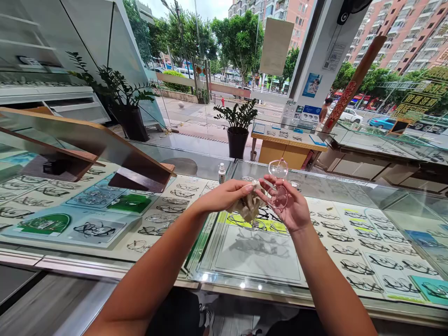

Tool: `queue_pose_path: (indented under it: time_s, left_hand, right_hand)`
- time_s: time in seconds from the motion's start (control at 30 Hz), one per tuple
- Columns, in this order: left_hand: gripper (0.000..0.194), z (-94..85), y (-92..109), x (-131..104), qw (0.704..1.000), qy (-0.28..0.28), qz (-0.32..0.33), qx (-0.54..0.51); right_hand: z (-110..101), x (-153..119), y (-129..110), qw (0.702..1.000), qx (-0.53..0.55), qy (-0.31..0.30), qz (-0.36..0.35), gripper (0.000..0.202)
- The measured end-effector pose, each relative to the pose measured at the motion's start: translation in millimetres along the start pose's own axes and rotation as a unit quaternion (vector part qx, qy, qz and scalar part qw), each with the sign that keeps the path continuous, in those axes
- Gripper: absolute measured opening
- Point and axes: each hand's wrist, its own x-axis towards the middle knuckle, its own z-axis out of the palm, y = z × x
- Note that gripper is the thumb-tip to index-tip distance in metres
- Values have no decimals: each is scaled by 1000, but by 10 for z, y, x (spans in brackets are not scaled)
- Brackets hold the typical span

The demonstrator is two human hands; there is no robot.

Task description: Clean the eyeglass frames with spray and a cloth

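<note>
My left hand (231,193) pinches a crumpled beige cloth (250,205) that hangs down over the glass counter. Close beside it, my right hand (290,203) holds a pair of eyeglasses (278,169) with thin pinkish rims, turned so that one lens is above the other. The lower lens lies in front of my right palm, and the upper one stands clear above the fingers. Fingertips of my right hand come up against the cloth's edge; whether the cloth touches a lens, I cannot tell. Behind my left hand a small white spray bottle (221,173) stands on the counter.
Under the glass counter top (252,261) lie rows of eyeglasses (357,266). Tilted mirrors (140,175) with wooden edges stand at the left. Potted plants (236,135) and a wooden display table (280,151) are by the window.
</note>
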Motion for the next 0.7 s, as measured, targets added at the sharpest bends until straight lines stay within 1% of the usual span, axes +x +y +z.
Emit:
queue_pose_path:
  time_s: [0.1,0.23,0.37,0.53,0.7]
  left_hand:
    - [56,31,8,14,999,-1,22,47]
    - [53,38,0,22,996,-1,51,67]
    - [49,-9,7,1,997,3,42,67]
    - [40,-93,53,-30,994,4,28,106]
    - [36,-69,45,-14,998,-15,32,61]
  right_hand:
    - [26,-3,-4,1000,-24,-11,-13,17]
    - [19,-3,1,997,-72,-7,-18,18]
    - [-16,-9,-27,995,-95,17,-20,20]
    - [-15,-18,-123,994,-95,29,-45,17]
    - [5,-24,-129,994,-97,30,-40,17]
